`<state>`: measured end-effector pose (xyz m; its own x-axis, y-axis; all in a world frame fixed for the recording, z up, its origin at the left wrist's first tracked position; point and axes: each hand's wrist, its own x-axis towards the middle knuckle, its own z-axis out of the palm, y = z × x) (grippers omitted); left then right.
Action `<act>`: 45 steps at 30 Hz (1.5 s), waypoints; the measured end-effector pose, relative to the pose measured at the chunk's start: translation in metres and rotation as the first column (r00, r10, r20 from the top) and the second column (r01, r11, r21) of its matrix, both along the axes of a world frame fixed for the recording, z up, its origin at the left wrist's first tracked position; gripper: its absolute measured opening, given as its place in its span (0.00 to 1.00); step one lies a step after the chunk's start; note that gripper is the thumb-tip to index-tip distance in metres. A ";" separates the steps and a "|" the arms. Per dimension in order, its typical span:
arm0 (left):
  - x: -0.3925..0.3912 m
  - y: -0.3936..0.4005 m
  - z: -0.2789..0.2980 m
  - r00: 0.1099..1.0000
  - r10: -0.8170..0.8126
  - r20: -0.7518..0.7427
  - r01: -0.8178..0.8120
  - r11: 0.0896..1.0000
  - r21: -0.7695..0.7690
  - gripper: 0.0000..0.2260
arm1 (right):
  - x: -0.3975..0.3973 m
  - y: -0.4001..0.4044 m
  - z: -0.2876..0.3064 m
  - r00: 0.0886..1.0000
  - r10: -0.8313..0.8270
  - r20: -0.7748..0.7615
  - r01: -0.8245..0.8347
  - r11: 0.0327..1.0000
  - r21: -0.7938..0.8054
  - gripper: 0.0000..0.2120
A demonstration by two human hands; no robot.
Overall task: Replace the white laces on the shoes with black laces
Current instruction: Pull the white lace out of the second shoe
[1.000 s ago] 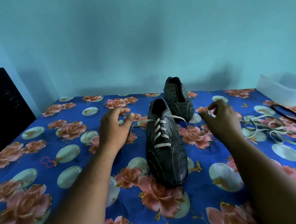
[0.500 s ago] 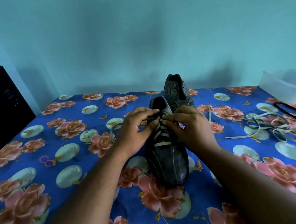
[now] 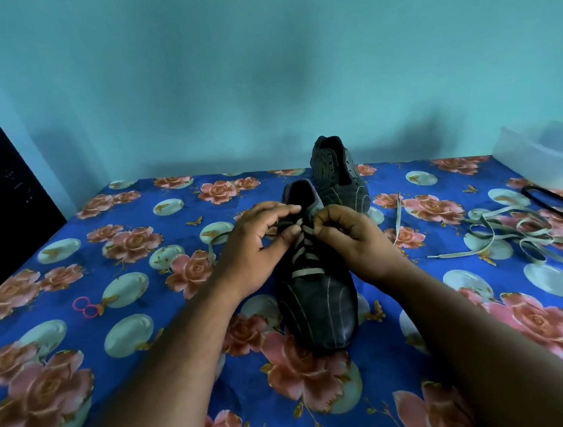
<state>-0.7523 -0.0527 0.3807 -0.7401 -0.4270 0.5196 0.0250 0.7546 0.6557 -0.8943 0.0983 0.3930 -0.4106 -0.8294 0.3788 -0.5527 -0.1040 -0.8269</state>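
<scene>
Shoes sit on the blue flowered cloth point(image 3: 78, 336): the near shoe point(image 3: 316, 299) points its toe at the viewer in the middle of the spread, and the far shoe point(image 3: 336, 173), with bare eyelets, stands just behind it and slightly to the right. A second ago the hands were spread apart on either side of the near shoe, each drawing a lace end outward; half a second ago they had come together over the tongue, and now they remain there, fingers worked in closer at the upper eyelets. The white lace point(image 3: 308, 272) is still threaded in crossing rows down the near shoe, its free ends trailing out to the left and right over the cloth.

The left hand point(image 3: 254, 250) has its fingers curled, thumb and forefinger pinching a strand of that lace at the top of the lacing. The right hand point(image 3: 351, 237) is likewise curled, fingertips pinching the lace beside the tongue, nearly touching the left hand.

To the right, well apart from the shoes, a loose white lace point(image 3: 523, 238) lies in tangled loops, and a black lace point(image 3: 561, 207) lies beyond it near a clear plastic tub point(image 3: 549, 156). A small pink ring point(image 3: 86, 308) rests on the cloth at left.
</scene>
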 end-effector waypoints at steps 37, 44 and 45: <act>-0.001 -0.002 -0.001 1.000 -0.009 -0.007 0.009 1.000 -0.002 0.15 | 0.003 -0.003 -0.003 0.905 -0.268 -0.331 0.208 0.956 -0.206 0.07; -0.003 -0.004 -0.002 1.000 -0.013 -0.020 0.014 1.000 0.019 0.15 | 0.007 0.005 0.005 0.993 -0.067 0.095 0.085 0.978 -0.189 0.22; -0.003 -0.003 -0.002 1.000 -0.017 -0.021 0.017 1.000 0.019 0.15 | 0.005 0.003 0.003 0.989 -0.141 -0.048 0.132 0.980 -0.150 0.21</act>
